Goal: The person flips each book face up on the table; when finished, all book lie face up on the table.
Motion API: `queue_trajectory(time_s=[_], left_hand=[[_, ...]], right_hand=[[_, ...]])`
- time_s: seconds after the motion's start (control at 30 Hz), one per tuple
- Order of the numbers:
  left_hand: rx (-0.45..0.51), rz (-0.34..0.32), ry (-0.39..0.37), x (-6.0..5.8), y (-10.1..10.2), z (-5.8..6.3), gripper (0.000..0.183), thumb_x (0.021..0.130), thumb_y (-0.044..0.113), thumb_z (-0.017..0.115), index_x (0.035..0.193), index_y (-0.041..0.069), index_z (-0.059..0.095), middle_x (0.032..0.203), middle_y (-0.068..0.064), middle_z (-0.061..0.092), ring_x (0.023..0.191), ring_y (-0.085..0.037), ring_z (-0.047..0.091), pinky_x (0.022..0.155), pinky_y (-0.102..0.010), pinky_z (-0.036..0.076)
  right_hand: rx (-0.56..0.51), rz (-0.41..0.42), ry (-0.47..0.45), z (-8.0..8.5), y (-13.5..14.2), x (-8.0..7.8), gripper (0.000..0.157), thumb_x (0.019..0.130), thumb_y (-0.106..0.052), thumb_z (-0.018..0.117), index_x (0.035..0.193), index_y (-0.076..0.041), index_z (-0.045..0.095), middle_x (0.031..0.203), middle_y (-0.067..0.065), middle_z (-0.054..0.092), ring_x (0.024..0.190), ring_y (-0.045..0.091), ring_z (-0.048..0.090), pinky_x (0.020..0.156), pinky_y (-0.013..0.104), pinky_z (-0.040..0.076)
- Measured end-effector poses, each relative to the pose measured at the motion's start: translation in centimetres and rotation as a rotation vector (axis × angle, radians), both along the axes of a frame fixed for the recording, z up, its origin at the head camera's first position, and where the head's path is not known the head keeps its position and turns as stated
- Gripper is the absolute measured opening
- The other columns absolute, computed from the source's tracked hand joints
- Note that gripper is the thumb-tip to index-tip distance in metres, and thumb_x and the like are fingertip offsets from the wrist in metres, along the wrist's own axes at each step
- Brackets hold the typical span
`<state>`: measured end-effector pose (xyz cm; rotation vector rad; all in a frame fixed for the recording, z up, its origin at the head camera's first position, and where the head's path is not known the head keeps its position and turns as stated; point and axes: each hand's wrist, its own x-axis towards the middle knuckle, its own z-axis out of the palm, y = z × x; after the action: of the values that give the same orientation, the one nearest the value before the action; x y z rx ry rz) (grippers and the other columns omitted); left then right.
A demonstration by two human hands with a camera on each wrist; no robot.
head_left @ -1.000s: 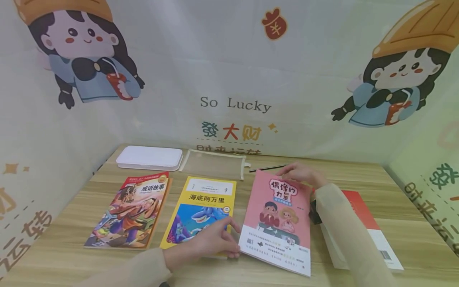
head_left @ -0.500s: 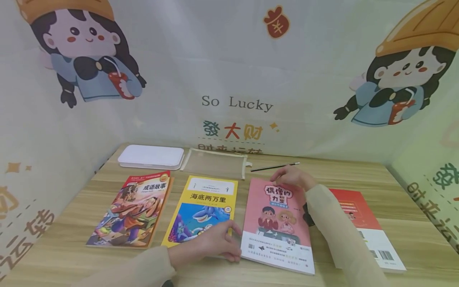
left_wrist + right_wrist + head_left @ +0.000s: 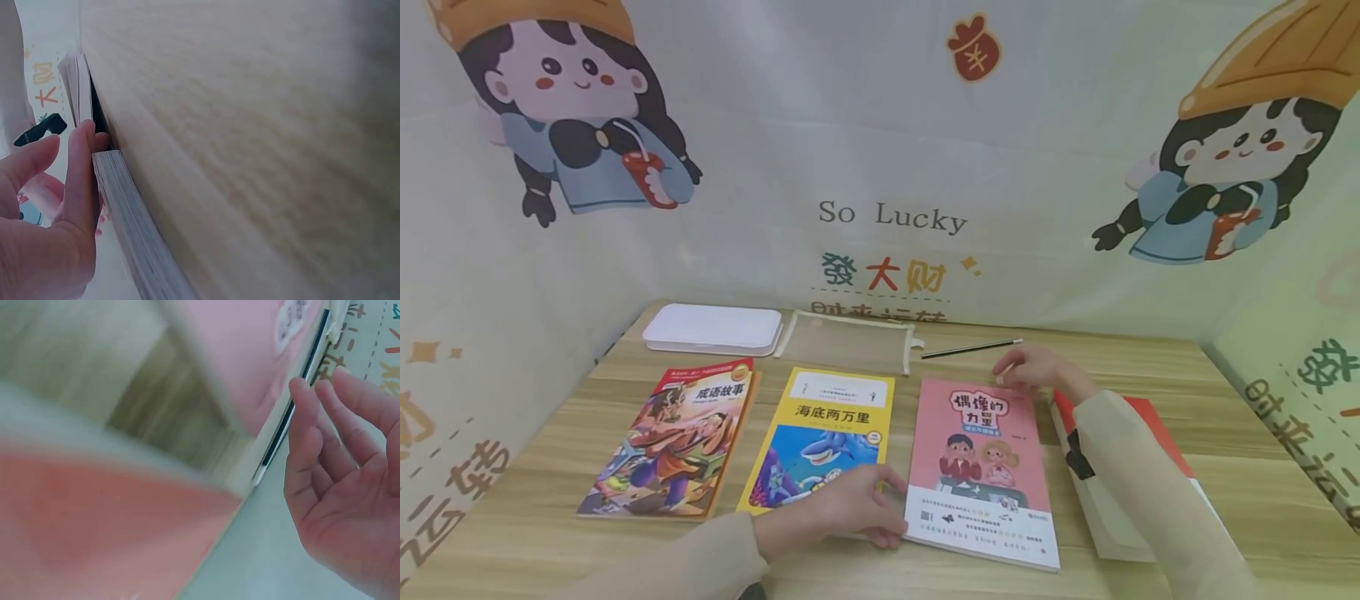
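Observation:
A pink-covered book (image 3: pixel 977 450) lies flat on the table. My left hand (image 3: pixel 857 504) is at its lower left corner, over the lower part of a yellow book (image 3: pixel 842 412). In the left wrist view its fingers reach between the yellow book's page edge (image 3: pixel 140 231) and the pink book's pages (image 3: pixel 78 94); whether they touch the latter is unclear. My right hand (image 3: pixel 1041 371) is by the pink book's upper right corner. The right wrist view shows that hand (image 3: pixel 350 462) with loosely bent fingers, holding nothing, apart from the pink cover (image 3: pixel 244 356).
A red-and-white book (image 3: pixel 1150 417) lies partly under my right sleeve. An illustrated book (image 3: pixel 677 450) is at the left. Behind stand a white case (image 3: pixel 713 327), a mesh pouch (image 3: pixel 850 343) and a dark pencil (image 3: pixel 972 348). A printed cloth (image 3: pixel 887 150) encloses the table.
The pink book has been drawn slightly down and straightened beside the yellow one. My right hand has come off its top edge and shifted right. The left hand has hardly moved.

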<state>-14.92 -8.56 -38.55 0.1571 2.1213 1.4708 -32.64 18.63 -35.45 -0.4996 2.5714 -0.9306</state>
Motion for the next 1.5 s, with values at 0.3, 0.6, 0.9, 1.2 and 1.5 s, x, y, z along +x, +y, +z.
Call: queue_trajectory(time_s=[0.3,0.6,0.9,1.2,1.5], left_hand=[[-0.001,-0.014,0.001,0.1,-0.2,0.3,0.036,0.073,0.001,0.068,0.105,-0.002,0.053,0.065,-0.014,0.062,0.059,-0.024,0.062,0.053,-0.030,0.052],[0.032,-0.023,-0.040,0.0,-0.5,0.2,0.035,0.074,0.005,0.068,0.105,-0.001,0.054,0.068,-0.015,0.062,0.061,-0.025,0.062,0.054,-0.031,0.053],[-0.001,-0.037,-0.041,0.0,-0.4,0.4,0.034,0.076,0.009,0.069,0.106,0.001,0.055,0.069,-0.014,0.062,0.061,-0.025,0.062,0.053,-0.030,0.052],[0.049,-0.043,0.004,-0.6,-0.6,0.9,0.038,0.078,0.013,0.067,0.111,0.001,0.052,0.073,-0.013,0.063,0.062,-0.026,0.062,0.056,-0.033,0.053],[0.114,-0.048,0.153,-1.6,0.2,2.2,0.042,0.081,0.017,0.063,0.117,0.002,0.049,0.086,-0.010,0.064,0.072,-0.022,0.062,0.062,-0.034,0.052]], right_hand=[[0.026,-0.105,-0.057,-0.5,2.3,1.3,0.024,0.080,-0.002,0.056,0.099,0.013,0.055,0.076,0.009,0.059,0.064,0.014,0.056,0.061,0.029,0.051],[-0.039,-0.148,-0.113,-1.0,2.0,1.6,0.026,0.081,0.002,0.056,0.103,0.016,0.052,0.089,0.018,0.059,0.076,0.020,0.060,0.070,0.033,0.051],[-0.005,-0.185,-0.097,-1.3,1.7,1.4,0.024,0.080,0.002,0.057,0.101,0.013,0.055,0.086,0.015,0.060,0.071,0.018,0.059,0.067,0.031,0.052],[-0.091,-0.211,-0.058,-0.7,3.0,1.6,0.030,0.082,-0.004,0.056,0.105,0.014,0.051,0.087,0.018,0.058,0.071,0.022,0.060,0.065,0.033,0.052],[-0.162,-0.146,0.050,0.0,6.8,2.1,0.039,0.087,-0.015,0.052,0.115,0.012,0.045,0.105,0.027,0.052,0.081,0.026,0.059,0.072,0.037,0.051]])
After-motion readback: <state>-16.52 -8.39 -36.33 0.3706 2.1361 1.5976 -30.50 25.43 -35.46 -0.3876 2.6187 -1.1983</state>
